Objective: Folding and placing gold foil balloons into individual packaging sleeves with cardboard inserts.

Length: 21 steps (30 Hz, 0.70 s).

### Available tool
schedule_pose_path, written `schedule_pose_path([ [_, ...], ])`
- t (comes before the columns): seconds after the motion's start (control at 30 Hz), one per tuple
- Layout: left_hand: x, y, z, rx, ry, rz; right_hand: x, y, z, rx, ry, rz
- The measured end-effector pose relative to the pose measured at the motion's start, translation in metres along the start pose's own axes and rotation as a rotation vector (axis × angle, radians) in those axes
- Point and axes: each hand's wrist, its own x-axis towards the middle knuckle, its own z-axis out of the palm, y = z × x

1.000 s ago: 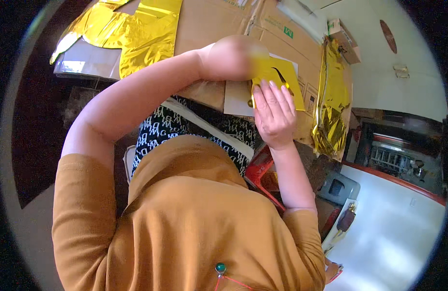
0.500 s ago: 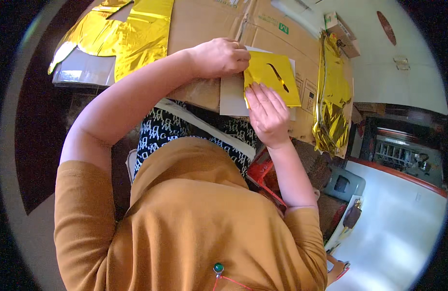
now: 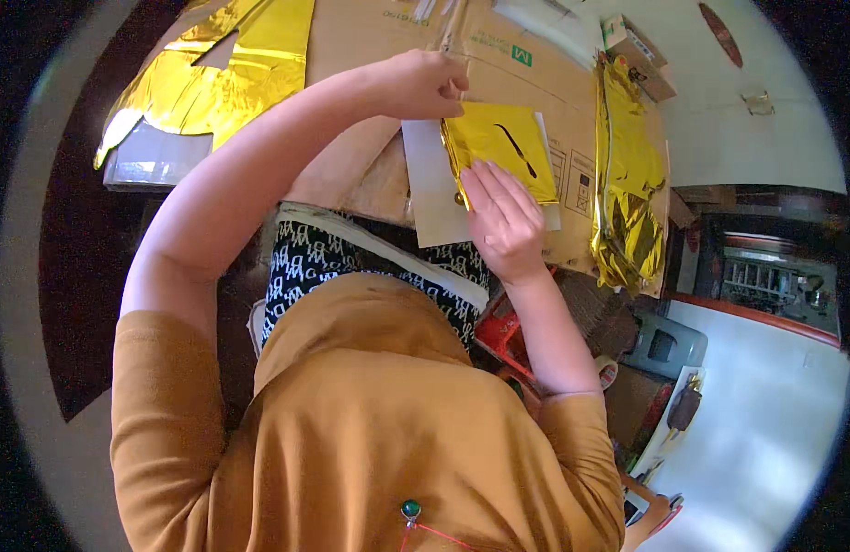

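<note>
A folded square of gold foil with a dark curved slit lies on a white sheet. My right hand rests on its near left part, fingers stretched out and close together. Just past the foil's far left corner is my left hand, its fingers curled in. Whether anything thin sits between those fingertips I cannot make out. Along the foil's left edge, several layers show loosely stacked.
Brown cardboard covers the worktop. Large gold foil with cut-outs lies at the far left, over a clear plastic-looking block. A crumpled gold foil bundle lies right, beside a small carton. Below stands a red crate.
My left hand has moved from the foil's left edge to beyond its far corner, and its fingers have loosened a little. The right hand stays on the foil. The view has shifted slightly.
</note>
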Motion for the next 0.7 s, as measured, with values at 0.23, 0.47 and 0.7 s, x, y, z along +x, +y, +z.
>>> schedule_pose_path([
  [0.23, 0.023, 0.022, -0.015, -0.267, -0.312, -0.337, -0.005, 0.0, -0.006, 0.039, 0.024, 0.054],
  [0.47, -0.003, 0.018, 0.002, -0.91, -0.219, -0.464, -0.007, 0.0, -0.011, -0.017, 0.068, 0.038],
  [0.7, -0.014, 0.022, 0.005, -0.903, -0.161, -0.516, -0.01, 0.0, -0.009, -0.05, -0.009, -0.03],
])
